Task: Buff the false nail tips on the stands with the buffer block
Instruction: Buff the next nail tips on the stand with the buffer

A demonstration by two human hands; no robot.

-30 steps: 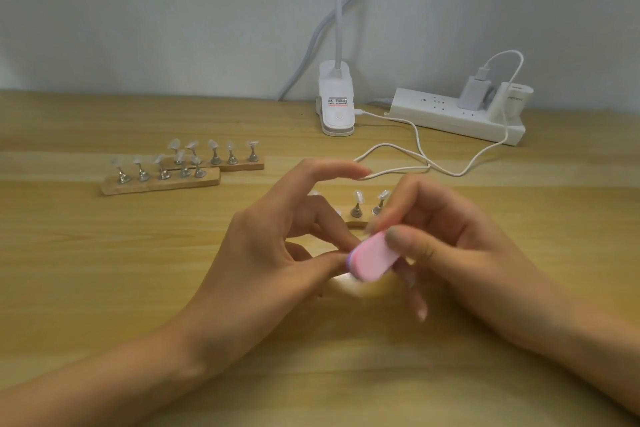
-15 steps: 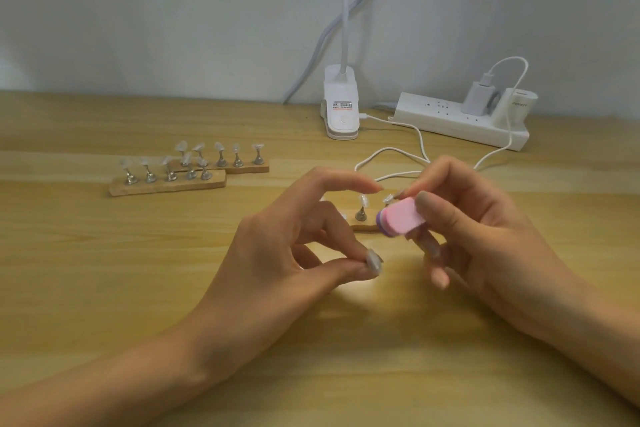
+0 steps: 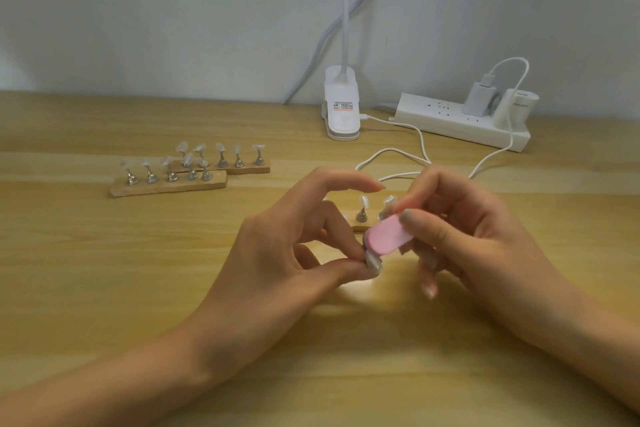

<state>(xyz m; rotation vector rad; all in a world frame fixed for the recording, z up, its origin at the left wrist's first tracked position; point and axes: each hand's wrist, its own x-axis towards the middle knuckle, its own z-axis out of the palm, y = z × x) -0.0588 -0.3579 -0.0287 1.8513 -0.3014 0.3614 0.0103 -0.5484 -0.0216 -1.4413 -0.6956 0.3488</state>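
Over the desk, buffer block touched false nail tip.
The left hand's grip pinched that tip; the right hand's grip clamped round the pink block.

Light wooden table, grain run left to right. Two wooden stands laid at left: front stand, with rear stand just behind and offset to right. Five metal holders carried on each, clear nail tips mounted on top. Third stand placed near centre, mostly hidden; two holders seen. White lamp clip base set at far centre. White power strip laid at far right, two plugs inserted. White cable looped across wood between lamp base and strip.
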